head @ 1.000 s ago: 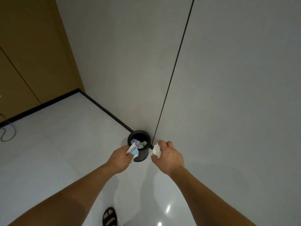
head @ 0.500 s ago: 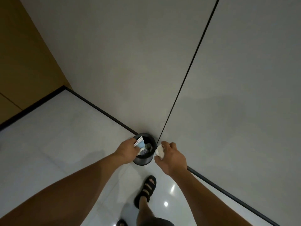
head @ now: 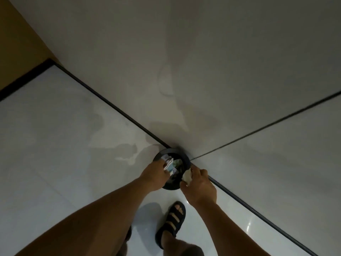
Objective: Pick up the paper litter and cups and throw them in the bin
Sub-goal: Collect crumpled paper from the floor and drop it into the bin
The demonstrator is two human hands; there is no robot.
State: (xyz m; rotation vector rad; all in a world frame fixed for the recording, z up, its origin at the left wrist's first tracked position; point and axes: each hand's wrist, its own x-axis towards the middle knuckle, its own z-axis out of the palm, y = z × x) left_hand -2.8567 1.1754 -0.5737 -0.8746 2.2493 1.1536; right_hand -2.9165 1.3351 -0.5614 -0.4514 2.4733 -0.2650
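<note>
Litter poised over the black bin (head: 185, 156).
Left hand (head: 154, 177) grips crumpled paper (head: 169, 164) over the opening; right hand (head: 200, 187) pinches a white wad (head: 187, 177) at the rim, which should probably be centred before release.

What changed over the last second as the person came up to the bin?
The person stepped closer: a sandalled foot now stands just short of the bin. The left hand carried its crumpled blue-and-white paper forward over the opening; the right hand brought its white paper wad to the right rim. Nothing was let go: both hands still grip their litter. The bin stayed against the wall, litter already inside.
</note>
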